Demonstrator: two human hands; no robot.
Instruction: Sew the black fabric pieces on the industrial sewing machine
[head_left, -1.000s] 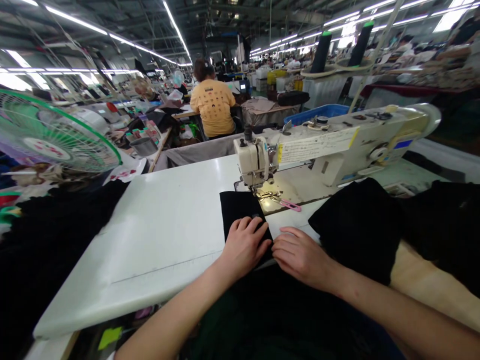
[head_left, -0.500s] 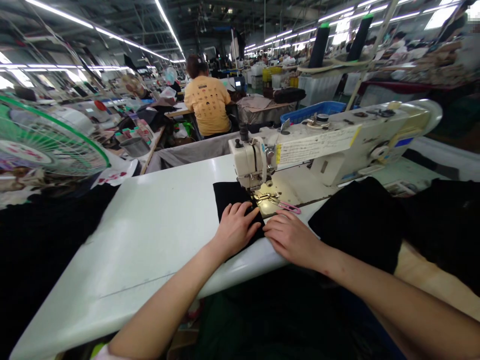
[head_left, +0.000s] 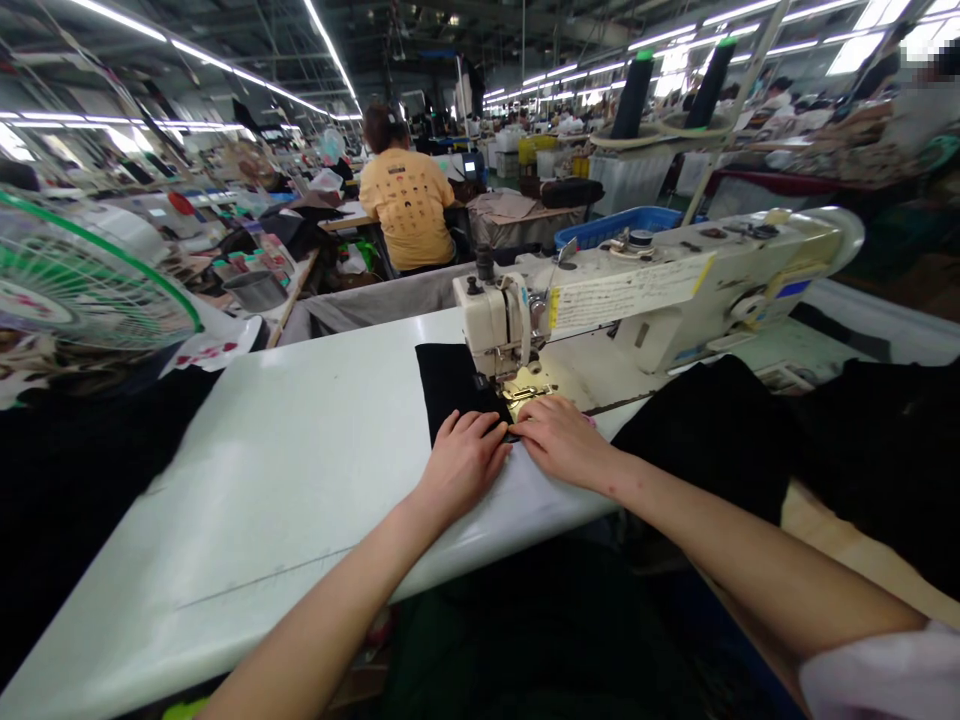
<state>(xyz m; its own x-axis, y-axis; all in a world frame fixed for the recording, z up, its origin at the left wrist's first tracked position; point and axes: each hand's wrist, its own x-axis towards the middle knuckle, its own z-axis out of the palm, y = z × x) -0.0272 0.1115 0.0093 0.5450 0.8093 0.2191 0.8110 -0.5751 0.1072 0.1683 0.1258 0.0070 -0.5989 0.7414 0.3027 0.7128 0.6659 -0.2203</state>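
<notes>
A piece of black fabric lies on the pale table, its right edge under the head of the sewing machine. At the fabric's near end, my left hand presses down with fingers together and the edge between thumb and forefinger. My right hand meets it from the right, its fingertips closed on the corner of the fabric just in front of the lit needle plate. The fingertips of both hands touch. A pink-handled tool is mostly hidden behind my right hand.
More black fabric is heaped right of the machine, and a dark pile hangs at the table's left. A green-rimmed fan stands at left. Thread cones rise behind. A person in a yellow shirt sits ahead.
The fabric has slid away from me under the machine head. My right hand has moved forward and left to the fabric's corner, covering most of the pink-handled tool; my left hand sits nearer the end.
</notes>
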